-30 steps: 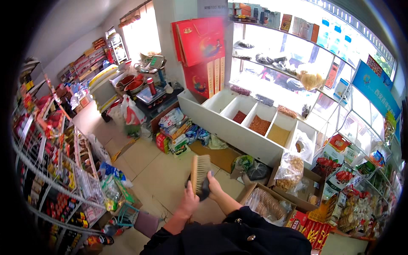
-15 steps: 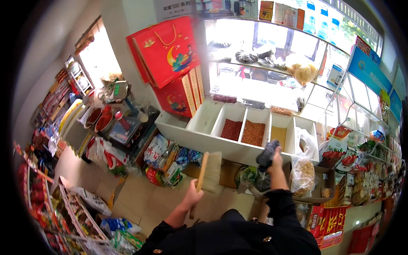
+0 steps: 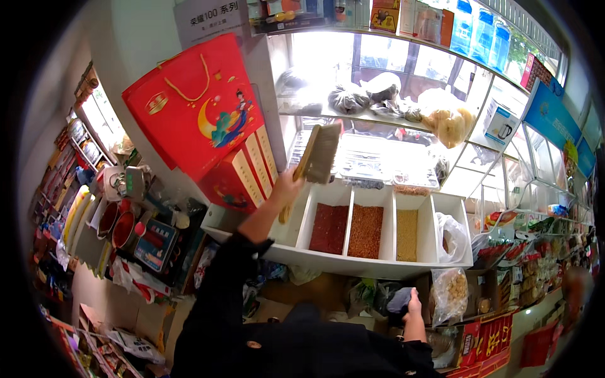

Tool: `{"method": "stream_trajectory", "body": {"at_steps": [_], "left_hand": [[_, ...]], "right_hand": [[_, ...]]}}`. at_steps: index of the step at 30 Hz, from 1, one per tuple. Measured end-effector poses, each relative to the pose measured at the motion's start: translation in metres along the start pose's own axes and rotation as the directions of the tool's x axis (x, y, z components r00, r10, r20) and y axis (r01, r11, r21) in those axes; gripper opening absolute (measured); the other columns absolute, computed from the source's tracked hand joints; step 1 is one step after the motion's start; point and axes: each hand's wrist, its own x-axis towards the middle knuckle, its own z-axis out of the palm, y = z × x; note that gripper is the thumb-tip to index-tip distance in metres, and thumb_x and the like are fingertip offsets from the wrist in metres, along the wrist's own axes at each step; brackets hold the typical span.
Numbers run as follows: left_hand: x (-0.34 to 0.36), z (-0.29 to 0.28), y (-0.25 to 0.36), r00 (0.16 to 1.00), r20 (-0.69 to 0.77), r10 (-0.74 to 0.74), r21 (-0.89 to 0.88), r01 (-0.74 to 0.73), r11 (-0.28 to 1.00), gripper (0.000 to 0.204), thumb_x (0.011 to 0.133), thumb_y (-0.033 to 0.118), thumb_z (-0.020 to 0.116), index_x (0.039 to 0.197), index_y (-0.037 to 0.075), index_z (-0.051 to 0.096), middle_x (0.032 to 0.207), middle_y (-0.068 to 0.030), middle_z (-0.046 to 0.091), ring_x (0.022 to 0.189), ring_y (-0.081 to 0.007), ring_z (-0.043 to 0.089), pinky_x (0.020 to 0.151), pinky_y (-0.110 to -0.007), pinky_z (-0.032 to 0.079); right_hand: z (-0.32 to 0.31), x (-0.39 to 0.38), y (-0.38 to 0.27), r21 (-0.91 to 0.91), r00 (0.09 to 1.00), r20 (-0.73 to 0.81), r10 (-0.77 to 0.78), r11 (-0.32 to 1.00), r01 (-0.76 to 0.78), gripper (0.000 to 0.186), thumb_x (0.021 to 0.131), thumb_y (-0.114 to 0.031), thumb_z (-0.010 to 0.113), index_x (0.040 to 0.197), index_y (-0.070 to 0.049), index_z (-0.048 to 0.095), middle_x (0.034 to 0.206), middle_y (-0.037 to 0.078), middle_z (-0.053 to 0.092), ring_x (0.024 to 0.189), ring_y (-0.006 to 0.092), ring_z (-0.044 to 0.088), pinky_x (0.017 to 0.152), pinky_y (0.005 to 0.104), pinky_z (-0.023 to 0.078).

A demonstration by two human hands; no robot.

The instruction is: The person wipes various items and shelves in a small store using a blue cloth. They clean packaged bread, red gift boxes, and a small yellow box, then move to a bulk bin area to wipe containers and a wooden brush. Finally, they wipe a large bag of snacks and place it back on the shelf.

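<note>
My left hand [image 3: 286,188] grips a wooden-handled brush [image 3: 320,154] with pale bristles, raised over the left part of a white divided bin [image 3: 403,269] and in front of the bright shelves of the window. The bin's compartments hold dark red grain [image 3: 328,230], reddish-brown grain [image 3: 367,230] and yellow grain [image 3: 407,234], and a white plastic bag [image 3: 450,239] at the right end. My right hand [image 3: 413,315] is low at the right, closed on a dark grey cloth [image 3: 399,301], beside a bag of tan food pieces [image 3: 449,296].
A red gift bag [image 3: 183,107] hangs left of the window. Window shelves hold dark bags [image 3: 350,99] and blue jugs [image 3: 482,41]. A scale [image 3: 154,246] and bowls [image 3: 123,230] stand at left. Wire racks [image 3: 529,189] of packaged food line the right.
The view has swung toward the window. My left hand has lifted the brush from low over the floor up to the window bins. My right hand, with the cloth, separated from the brush and dropped lower.
</note>
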Motion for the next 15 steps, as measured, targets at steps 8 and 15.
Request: {"method": "stream_trajectory", "body": {"at_steps": [8, 15], "left_hand": [[0.327, 0.023, 0.015, 0.965, 0.061, 0.254, 0.306, -0.26, 0.916, 0.038, 0.079, 0.018, 0.057, 0.114, 0.002, 0.053, 0.105, -0.0228, 0.06, 0.104, -0.0365, 0.056, 0.089, -0.042, 0.044], [0.486, 0.011, -0.01, 0.968, 0.111, 0.227, 0.493, -0.252, 0.833, 0.043, 0.074, 0.016, 0.065, 0.116, 0.019, 0.057, 0.107, -0.0196, 0.06, 0.102, -0.0346, 0.057, 0.086, -0.042, 0.046]], "right_hand": [[0.07, 0.005, -0.024, 0.089, 0.977, -0.058, -0.206, 0.974, 0.211, 0.046, 0.092, -0.038, 0.051, 0.113, 0.002, 0.056, 0.104, 0.012, 0.063, 0.09, 0.0241, 0.063, 0.08, 0.0372, 0.05], [0.079, -0.03, 0.028, 0.083, 0.828, -0.554, -0.086, 0.984, 0.158, 0.045, 0.087, -0.044, 0.057, 0.104, -0.002, 0.06, 0.095, 0.008, 0.065, 0.083, 0.0238, 0.063, 0.076, 0.0382, 0.05]]}}
